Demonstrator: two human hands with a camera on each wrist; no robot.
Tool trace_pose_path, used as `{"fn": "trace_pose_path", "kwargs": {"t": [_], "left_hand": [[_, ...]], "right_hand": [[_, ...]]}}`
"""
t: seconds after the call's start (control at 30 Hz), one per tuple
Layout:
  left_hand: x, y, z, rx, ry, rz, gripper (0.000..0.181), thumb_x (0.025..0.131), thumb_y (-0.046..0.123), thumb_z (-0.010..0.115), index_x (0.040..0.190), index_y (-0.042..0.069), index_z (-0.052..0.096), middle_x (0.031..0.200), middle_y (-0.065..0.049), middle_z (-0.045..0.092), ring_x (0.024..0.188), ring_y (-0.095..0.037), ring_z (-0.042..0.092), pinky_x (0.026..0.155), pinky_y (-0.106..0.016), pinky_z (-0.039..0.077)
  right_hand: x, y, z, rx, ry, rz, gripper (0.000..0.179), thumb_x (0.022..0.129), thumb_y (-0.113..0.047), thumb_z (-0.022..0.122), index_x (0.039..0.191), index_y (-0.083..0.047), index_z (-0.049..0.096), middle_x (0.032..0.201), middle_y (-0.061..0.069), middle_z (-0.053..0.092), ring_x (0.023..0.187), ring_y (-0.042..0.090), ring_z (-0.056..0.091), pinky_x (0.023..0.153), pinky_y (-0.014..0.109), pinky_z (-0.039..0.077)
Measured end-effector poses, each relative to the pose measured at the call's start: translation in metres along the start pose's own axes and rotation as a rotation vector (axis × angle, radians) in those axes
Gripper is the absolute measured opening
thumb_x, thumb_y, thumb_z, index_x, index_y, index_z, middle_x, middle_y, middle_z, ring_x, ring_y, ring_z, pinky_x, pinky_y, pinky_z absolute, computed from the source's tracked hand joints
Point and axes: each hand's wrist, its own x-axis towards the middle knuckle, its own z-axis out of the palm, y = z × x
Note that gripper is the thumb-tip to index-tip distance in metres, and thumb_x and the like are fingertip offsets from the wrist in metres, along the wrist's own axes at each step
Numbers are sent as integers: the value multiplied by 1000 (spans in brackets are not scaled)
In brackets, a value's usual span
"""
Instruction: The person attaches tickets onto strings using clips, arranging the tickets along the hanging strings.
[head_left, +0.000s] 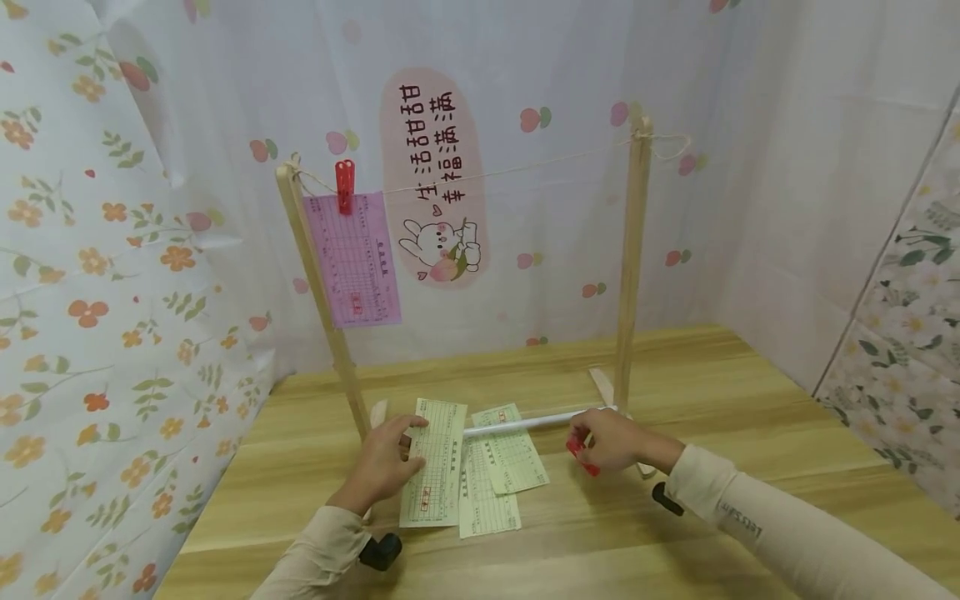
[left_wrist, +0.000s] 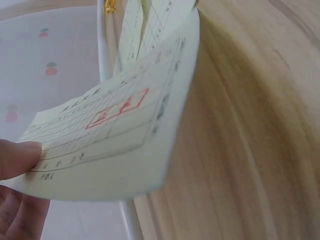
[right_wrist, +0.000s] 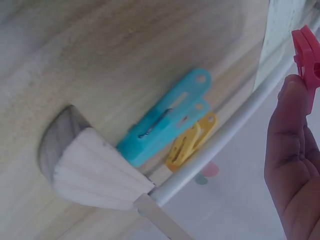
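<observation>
My left hand (head_left: 381,462) pinches a pale yellow printed slip (head_left: 438,471) by its left edge. In the left wrist view the thumb lies on top of the slip (left_wrist: 115,140), which bows up off the wood. Two more yellow slips (head_left: 517,458) overlap on the table just to its right. My right hand (head_left: 617,440) holds a red clothespin (head_left: 581,455) above the table; the right wrist view shows the red clothespin (right_wrist: 309,62) between thumb and fingers. A purple slip (head_left: 356,262) hangs from the string (head_left: 517,169) under another red clothespin (head_left: 345,187).
Two wooden posts, left (head_left: 318,292) and right (head_left: 633,267), carry the string. A white rod (head_left: 558,418) joins them low down. By the right foot (right_wrist: 95,170) lie a blue clothespin (right_wrist: 162,120) and a yellow one (right_wrist: 187,145). A patterned curtain (head_left: 540,225) hangs behind.
</observation>
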Motion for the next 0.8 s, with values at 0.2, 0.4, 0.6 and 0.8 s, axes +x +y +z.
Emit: {"fn": "trace_pose_path", "kwargs": {"t": [0.2, 0.4, 0.6, 0.8], "left_hand": [[3, 5, -2, -19, -16, 1, 50, 73, -10, 76, 120, 2, 59, 108, -12, 60, 84, -23, 63, 64, -29, 55], [6, 8, -4, -19, -12, -6, 50, 74, -8, 76, 120, 2, 59, 109, -11, 60, 85, -23, 63, 66, -30, 56], [8, 11, -5, 8, 10, 21, 50, 72, -8, 77, 118, 3, 61, 110, -10, 61, 84, -21, 61, 65, -28, 54], [10, 13, -6, 7, 33, 36, 50, 71, -10, 78, 117, 3, 62, 114, -12, 61, 85, -24, 62, 64, -27, 54]], "right_hand": [[5, 0, -3, 4, 7, -9, 7, 82, 0, 65, 85, -4, 61, 85, 3, 64, 64, 8, 57, 53, 22, 50], [9, -3, -6, 22, 8, 5, 7, 84, 0, 65, 86, -4, 61, 83, 0, 60, 60, 7, 52, 49, 22, 46], [12, -6, -9, 18, 10, -9, 8, 85, 1, 65, 85, -5, 60, 82, -2, 62, 65, 7, 55, 54, 22, 49], [16, -11, -14, -4, 10, -15, 7, 86, 0, 64, 84, -5, 60, 82, -1, 61, 66, 9, 56, 55, 23, 49]]}}
